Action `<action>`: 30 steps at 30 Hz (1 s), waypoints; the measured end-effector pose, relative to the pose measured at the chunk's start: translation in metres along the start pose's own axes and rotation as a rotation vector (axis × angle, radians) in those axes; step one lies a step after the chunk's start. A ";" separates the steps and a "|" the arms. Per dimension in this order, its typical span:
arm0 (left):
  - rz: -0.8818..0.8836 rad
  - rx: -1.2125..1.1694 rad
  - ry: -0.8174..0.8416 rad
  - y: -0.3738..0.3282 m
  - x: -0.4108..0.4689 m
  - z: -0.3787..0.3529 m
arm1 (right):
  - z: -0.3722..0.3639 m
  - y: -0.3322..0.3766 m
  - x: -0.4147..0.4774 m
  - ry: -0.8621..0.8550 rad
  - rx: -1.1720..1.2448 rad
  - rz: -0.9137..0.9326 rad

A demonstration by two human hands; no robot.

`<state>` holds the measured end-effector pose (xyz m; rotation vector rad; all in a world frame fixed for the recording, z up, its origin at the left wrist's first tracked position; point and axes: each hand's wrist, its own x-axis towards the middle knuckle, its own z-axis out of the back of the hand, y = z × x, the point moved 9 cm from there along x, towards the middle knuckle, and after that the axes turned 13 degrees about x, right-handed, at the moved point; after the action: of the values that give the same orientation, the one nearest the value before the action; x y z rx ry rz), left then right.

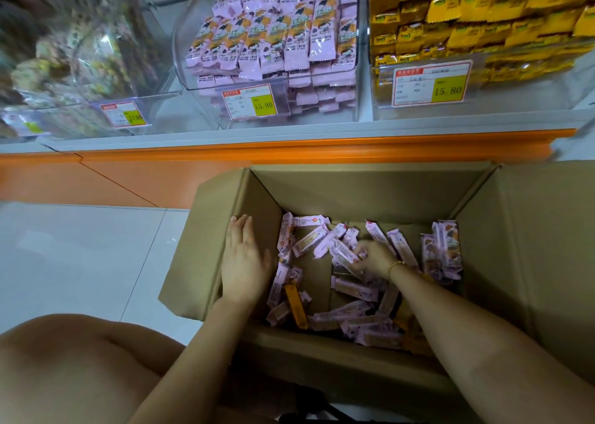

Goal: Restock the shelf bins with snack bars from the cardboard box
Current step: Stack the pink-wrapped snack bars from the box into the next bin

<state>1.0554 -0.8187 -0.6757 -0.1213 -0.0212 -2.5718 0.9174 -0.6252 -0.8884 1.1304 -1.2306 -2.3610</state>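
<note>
Cardboard box, flaps open, sits at lower centre of the frame, pink snack bars strewn loosely across its bottom with one orange bar among them. The right hand curls its fingers round a few pink bars; the left hand lies flat, fingers straight, on the left flap. At upper centre, a clear shelf bin holds stacked pink packs; yellow packs fill the upper right. White floor tiles spread at left.
</note>
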 end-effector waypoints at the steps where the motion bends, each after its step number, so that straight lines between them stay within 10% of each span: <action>1: -0.001 -0.011 0.009 0.000 0.000 0.000 | 0.000 -0.003 -0.001 0.025 0.010 -0.020; 11: 0.191 -0.753 0.291 -0.030 0.001 0.010 | 0.043 0.156 -0.072 0.095 0.386 0.255; 19: 0.103 -1.359 0.318 -0.079 0.017 0.090 | 0.093 0.270 -0.177 -0.244 0.231 0.660; 30: -0.064 -1.533 0.416 -0.086 0.078 0.170 | 0.150 0.343 -0.207 -0.233 0.280 0.745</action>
<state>0.9582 -0.7812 -0.4985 -0.1299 2.0394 -2.0060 0.9024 -0.6378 -0.4613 0.3370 -1.7229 -1.8069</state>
